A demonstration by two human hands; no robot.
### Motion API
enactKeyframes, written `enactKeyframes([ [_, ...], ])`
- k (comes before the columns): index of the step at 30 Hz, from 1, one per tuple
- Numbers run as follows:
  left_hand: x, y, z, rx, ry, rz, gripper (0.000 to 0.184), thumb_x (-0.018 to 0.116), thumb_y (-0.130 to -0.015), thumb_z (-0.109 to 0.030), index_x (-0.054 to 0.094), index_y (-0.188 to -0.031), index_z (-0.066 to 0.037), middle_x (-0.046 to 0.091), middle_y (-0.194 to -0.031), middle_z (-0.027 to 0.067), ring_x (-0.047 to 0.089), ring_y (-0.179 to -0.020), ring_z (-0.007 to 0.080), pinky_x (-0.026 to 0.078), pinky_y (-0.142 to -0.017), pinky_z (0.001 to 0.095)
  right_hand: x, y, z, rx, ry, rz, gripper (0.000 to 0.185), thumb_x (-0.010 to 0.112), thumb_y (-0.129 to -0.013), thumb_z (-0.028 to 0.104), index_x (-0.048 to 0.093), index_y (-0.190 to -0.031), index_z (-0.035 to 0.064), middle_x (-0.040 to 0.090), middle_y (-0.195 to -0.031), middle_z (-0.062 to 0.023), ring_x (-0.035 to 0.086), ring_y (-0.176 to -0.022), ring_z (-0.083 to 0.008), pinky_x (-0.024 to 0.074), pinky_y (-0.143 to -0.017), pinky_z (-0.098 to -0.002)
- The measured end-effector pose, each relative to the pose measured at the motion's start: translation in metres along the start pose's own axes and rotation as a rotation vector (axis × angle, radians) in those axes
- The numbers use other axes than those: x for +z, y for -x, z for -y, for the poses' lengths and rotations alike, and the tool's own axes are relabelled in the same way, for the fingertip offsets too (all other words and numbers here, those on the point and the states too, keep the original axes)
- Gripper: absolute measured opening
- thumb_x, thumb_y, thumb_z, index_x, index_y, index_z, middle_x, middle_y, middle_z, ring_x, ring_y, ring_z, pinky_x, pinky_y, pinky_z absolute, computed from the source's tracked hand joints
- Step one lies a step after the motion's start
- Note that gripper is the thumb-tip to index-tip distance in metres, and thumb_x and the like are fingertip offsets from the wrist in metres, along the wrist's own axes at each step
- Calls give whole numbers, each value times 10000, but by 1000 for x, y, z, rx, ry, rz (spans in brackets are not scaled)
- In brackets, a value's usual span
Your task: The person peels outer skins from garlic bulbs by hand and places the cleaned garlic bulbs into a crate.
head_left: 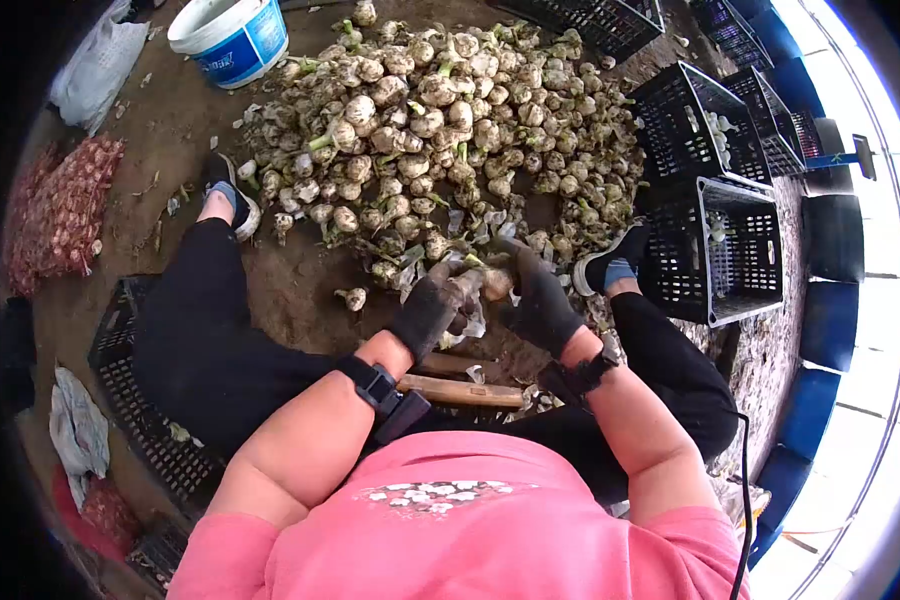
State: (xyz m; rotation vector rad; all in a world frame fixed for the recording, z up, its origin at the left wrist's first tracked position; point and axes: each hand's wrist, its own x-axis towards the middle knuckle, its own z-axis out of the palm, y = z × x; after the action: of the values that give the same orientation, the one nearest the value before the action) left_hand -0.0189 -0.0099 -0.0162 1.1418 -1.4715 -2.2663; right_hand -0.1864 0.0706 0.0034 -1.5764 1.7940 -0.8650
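Observation:
My left hand [436, 308], in a dark glove with a paler dirty finger area, is closed at one side of a garlic bulb [496, 284]. My right hand [538, 298], also in a dark glove, grips the bulb from the other side. The bulb is held between both hands, just in front of a big heap of dirty garlic bulbs [440, 120]. Some have short green stalks. Pale papery skins hang below the left fingers. A single loose bulb [351, 298] lies on the soil to the left. Beneath the hands runs a wooden bar [460, 391].
Black plastic crates [710, 250] stand at the right, some with white bulbs inside. Another crate [150, 400] is by the left leg. A white and blue bucket [232, 45] stands at the back left, near a red net sack [70, 205]. My feet flank the heap.

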Motion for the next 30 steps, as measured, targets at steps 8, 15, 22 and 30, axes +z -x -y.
enactKeyframes([
  [8,-10,28,-21,204,83,100,301,539,-866,-169,522,-1152,-73,593,-935,44,564,-817,129,459,-706,263,10,19,46,-75,-84,-96,664,703,-685,62,421,-1284,13,579,-1130,-165,555,-1091,-256,445,-915,-352],
  [15,-8,35,-26,72,433,277,365,473,-845,-81,476,-1211,-83,587,-1061,48,558,-1004,149,481,-855,290,-1,20,68,-236,278,-202,613,726,-700,126,456,-1240,17,615,-1086,-144,601,-1007,-236,484,-857,-336],
  [22,-3,40,-36,274,406,217,491,403,-787,-27,441,-1276,-35,546,-1157,112,546,-1033,188,426,-922,291,16,21,84,400,-1370,-290,295,403,-928,150,475,-1202,67,601,-969,-79,596,-881,-177,514,-731,-335],
  [30,3,48,-41,332,13,236,513,381,-752,13,508,-1247,-26,594,-1121,93,577,-988,155,461,-858,269,28,22,52,45,-93,-226,298,379,-962,217,562,-1057,1,632,-909,-124,620,-779,-224,518,-673,-346],
])
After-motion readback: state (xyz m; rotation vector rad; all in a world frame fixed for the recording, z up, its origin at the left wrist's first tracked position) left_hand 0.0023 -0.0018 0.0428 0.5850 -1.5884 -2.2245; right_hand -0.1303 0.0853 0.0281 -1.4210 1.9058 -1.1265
